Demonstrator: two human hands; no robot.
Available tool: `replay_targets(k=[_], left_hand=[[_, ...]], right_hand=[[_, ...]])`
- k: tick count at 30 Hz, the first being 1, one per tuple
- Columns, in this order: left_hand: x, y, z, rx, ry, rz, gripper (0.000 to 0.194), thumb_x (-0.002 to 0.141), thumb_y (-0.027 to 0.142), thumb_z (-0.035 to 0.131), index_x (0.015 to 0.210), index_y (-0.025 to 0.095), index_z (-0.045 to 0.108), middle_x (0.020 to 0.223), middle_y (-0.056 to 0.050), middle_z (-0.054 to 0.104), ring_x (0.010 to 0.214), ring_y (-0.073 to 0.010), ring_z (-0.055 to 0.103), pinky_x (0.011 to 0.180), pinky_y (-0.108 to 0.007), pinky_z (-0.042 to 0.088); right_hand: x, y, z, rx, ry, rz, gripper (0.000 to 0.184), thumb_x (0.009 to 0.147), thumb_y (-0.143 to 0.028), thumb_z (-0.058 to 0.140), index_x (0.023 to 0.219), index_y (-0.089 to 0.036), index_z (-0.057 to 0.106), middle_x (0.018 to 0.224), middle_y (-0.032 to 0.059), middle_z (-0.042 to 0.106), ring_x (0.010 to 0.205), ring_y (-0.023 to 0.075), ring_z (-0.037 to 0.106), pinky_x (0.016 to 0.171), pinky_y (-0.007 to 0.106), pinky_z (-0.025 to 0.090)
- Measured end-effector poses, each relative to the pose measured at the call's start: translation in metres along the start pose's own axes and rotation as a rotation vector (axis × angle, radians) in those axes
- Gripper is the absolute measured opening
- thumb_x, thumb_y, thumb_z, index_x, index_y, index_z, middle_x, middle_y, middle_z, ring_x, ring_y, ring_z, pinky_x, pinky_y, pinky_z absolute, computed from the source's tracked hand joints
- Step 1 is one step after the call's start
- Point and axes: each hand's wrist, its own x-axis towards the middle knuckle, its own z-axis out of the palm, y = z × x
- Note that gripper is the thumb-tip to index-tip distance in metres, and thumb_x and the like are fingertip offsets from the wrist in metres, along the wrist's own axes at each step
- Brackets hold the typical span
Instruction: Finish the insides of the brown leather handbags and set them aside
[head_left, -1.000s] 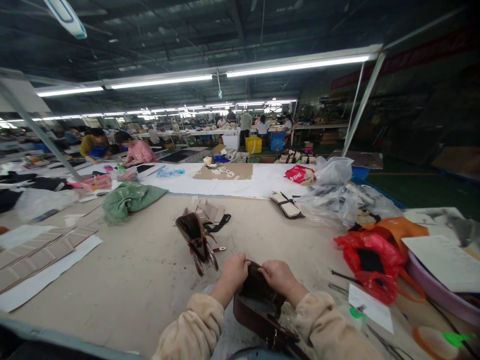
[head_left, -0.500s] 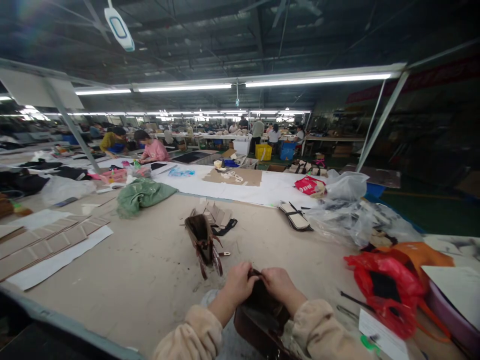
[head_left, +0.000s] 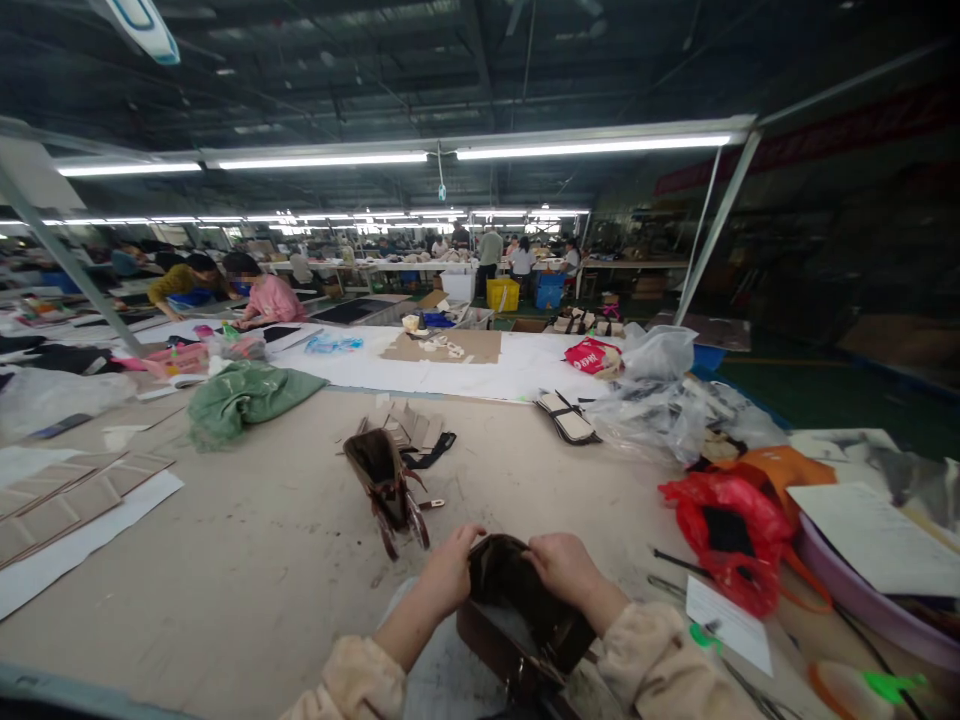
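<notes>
A dark brown handbag [head_left: 487,640] stands at the table's near edge with its mouth spread wide, showing a dark lining. My left hand [head_left: 452,568] grips the left side of its rim between thumb and fingers. On the far right part of the rim, my right hand [head_left: 568,568] is closed with the thumb over the edge. Beyond my left hand stands a second brown handbag [head_left: 381,480], open at the top, its handles toward me. Behind that one lie folded beige pieces [head_left: 412,428] and a black strap [head_left: 433,452].
To the right lie a red plastic bag [head_left: 727,540], a purple basin [head_left: 870,590] and clear plastic bags [head_left: 652,410]. A black-strapped bundle [head_left: 568,416] lies farther back. Green cloth [head_left: 251,398] and beige panels [head_left: 82,490] are on the left. Co-workers [head_left: 271,295] sit beyond.
My hands have moved apart, and the bag's mouth between them has gone from narrow to wide open. The view has turned slightly right.
</notes>
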Motion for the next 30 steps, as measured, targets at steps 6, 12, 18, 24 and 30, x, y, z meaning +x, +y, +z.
replay_targets(k=[6, 12, 18, 24, 30], left_hand=[[0.015, 0.027, 0.01, 0.095, 0.05, 0.024, 0.037, 0.067, 0.019, 0.059, 0.103, 0.023, 0.049, 0.131, -0.003, 0.039, 0.113, -0.0193, 0.043, 0.094, -0.029, 0.034], [0.024, 0.024, 0.014, 0.145, 0.099, 0.011, 0.017, 0.075, 0.023, 0.055, 0.092, 0.021, 0.054, 0.104, -0.001, 0.057, 0.095, -0.0157, 0.053, 0.082, -0.025, 0.038], [0.031, 0.02, 0.013, 0.152, 0.086, -0.017, 0.01, 0.078, 0.024, 0.051, 0.086, 0.021, 0.057, 0.094, -0.001, 0.059, 0.089, -0.0141, 0.054, 0.078, -0.023, 0.038], [0.036, 0.018, 0.014, 0.127, 0.068, -0.065, 0.018, 0.08, 0.03, 0.048, 0.085, 0.018, 0.061, 0.09, -0.005, 0.062, 0.087, -0.0171, 0.056, 0.077, -0.026, 0.041], [0.042, 0.017, 0.018, 0.155, 0.103, -0.056, 0.02, 0.081, 0.03, 0.045, 0.086, 0.017, 0.06, 0.088, -0.008, 0.063, 0.086, -0.0205, 0.058, 0.075, -0.03, 0.043]], right_hand=[[-0.008, 0.001, 0.0, 0.044, -0.003, 0.056, 0.031, 0.087, -0.035, 0.038, 0.079, -0.02, 0.063, 0.078, 0.0067, 0.068, 0.074, 0.0173, 0.061, 0.061, 0.024, 0.036], [-0.007, 0.003, 0.003, 0.018, 0.006, 0.064, 0.034, 0.088, -0.037, 0.036, 0.077, -0.02, 0.063, 0.077, 0.0066, 0.067, 0.073, 0.0173, 0.061, 0.059, 0.024, 0.034], [-0.004, 0.003, 0.007, -0.021, 0.023, 0.006, 0.034, 0.088, -0.037, 0.034, 0.076, -0.021, 0.062, 0.075, 0.005, 0.067, 0.071, 0.0165, 0.061, 0.058, 0.024, 0.033], [-0.003, 0.005, 0.01, -0.022, 0.034, -0.02, 0.036, 0.089, -0.037, 0.034, 0.071, -0.021, 0.06, 0.07, 0.0036, 0.067, 0.065, 0.0151, 0.06, 0.055, 0.024, 0.029], [-0.002, 0.005, 0.015, -0.034, 0.05, -0.032, 0.034, 0.09, -0.035, 0.034, 0.069, -0.021, 0.057, 0.068, 0.0023, 0.066, 0.062, 0.0139, 0.059, 0.053, 0.024, 0.026]])
